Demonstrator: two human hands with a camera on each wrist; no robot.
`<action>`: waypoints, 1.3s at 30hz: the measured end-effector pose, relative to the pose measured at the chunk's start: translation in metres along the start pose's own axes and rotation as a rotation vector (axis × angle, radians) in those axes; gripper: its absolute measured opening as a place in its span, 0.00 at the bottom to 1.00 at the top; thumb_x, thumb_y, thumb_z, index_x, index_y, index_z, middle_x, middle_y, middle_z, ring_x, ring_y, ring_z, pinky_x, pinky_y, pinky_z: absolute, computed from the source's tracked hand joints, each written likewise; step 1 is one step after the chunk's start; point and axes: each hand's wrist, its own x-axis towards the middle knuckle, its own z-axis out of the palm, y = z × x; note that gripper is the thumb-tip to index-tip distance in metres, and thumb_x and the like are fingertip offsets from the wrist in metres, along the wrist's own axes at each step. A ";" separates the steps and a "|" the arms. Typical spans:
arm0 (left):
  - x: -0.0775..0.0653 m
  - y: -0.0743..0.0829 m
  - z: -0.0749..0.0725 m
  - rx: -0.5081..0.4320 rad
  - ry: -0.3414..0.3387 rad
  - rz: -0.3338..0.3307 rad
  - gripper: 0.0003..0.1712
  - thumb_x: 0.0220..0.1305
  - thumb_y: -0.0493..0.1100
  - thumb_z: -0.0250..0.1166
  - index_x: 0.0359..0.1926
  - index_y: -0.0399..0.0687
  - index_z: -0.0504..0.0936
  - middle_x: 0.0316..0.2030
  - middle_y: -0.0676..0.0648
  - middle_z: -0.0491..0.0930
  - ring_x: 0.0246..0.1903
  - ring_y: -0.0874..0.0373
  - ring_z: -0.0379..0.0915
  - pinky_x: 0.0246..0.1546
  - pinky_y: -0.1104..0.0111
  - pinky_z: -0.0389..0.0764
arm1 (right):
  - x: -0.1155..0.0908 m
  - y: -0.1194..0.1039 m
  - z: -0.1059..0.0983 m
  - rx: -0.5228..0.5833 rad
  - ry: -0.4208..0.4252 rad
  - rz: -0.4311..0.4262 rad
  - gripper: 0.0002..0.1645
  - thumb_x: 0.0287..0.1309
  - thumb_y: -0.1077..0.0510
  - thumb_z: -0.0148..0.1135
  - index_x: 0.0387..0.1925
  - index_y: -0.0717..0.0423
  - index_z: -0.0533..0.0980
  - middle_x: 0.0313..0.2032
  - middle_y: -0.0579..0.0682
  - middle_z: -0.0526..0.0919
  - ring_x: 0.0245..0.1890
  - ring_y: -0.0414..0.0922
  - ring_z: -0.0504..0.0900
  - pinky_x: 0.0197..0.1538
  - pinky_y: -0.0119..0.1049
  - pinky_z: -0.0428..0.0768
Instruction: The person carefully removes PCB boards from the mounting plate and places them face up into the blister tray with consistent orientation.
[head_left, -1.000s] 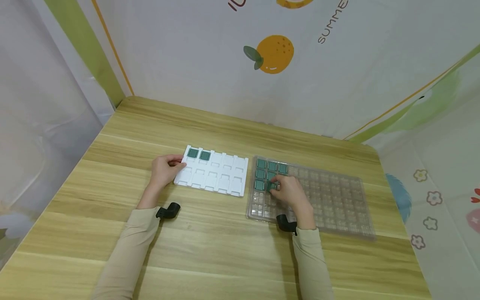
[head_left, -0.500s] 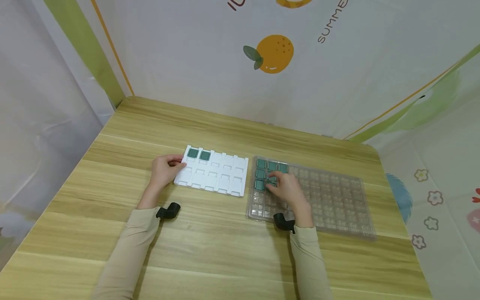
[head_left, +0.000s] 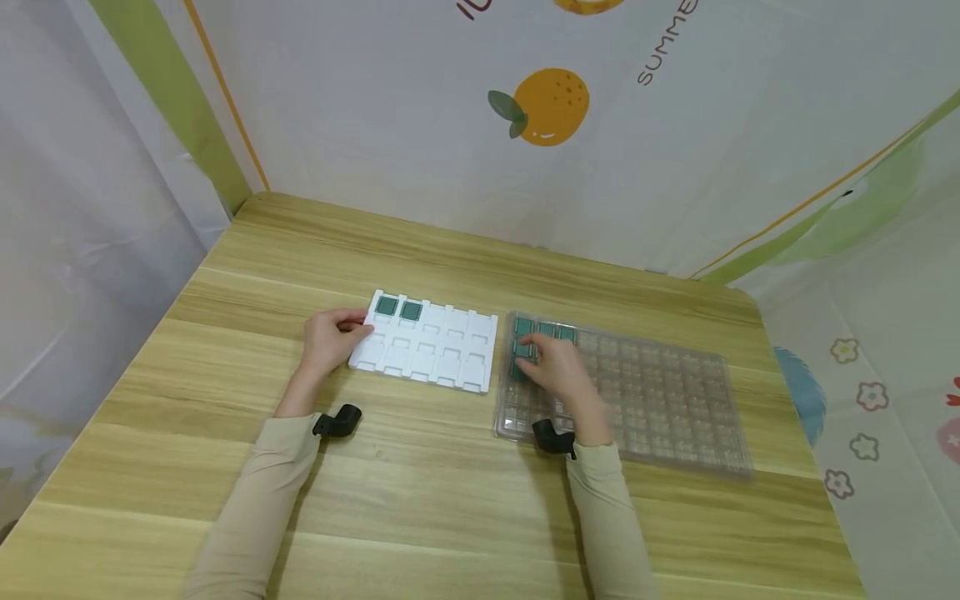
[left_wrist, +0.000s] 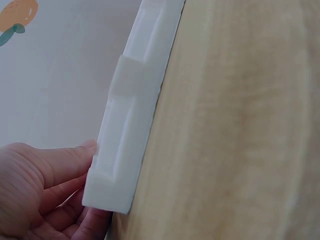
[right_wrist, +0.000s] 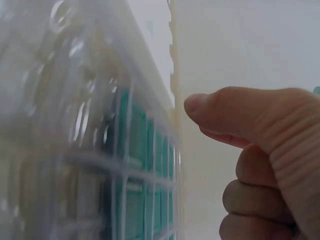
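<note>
My left hand (head_left: 326, 340) grips the left end of a white blister tray (head_left: 461, 346). In the left wrist view the thumb rests against the edge of the tray (left_wrist: 107, 195), with fingers curled beside and below it. Two green square chips (head_left: 386, 306) sit in its far-left pockets. My right hand (head_left: 558, 367) is over the left end of a clear plastic tray (head_left: 660, 400), thumb and index finger at the green chips (head_left: 523, 327) there. In the right wrist view my right hand (right_wrist: 265, 155) has its lower fingers curled; I cannot tell whether it pinches a chip.
The wooden table (head_left: 420, 492) carries both trays, with a strip of table between them. A white curtain (head_left: 390, 125) with fruit prints hangs behind the far edge. Black wrist cameras (head_left: 337, 422) are strapped to both sleeves.
My right hand has moved left and slightly away, from the second column of chips to the first. My left hand and the white tray have stayed in place.
</note>
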 end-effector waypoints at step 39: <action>0.001 -0.001 0.001 -0.012 0.010 -0.013 0.13 0.55 0.29 0.66 0.42 0.25 0.81 0.34 0.31 0.82 0.29 0.59 0.75 0.26 0.83 0.69 | 0.050 -0.058 0.026 -0.004 -0.022 -0.142 0.15 0.54 0.60 0.66 0.44 0.63 0.78 0.12 0.43 0.62 0.13 0.37 0.58 0.19 0.27 0.57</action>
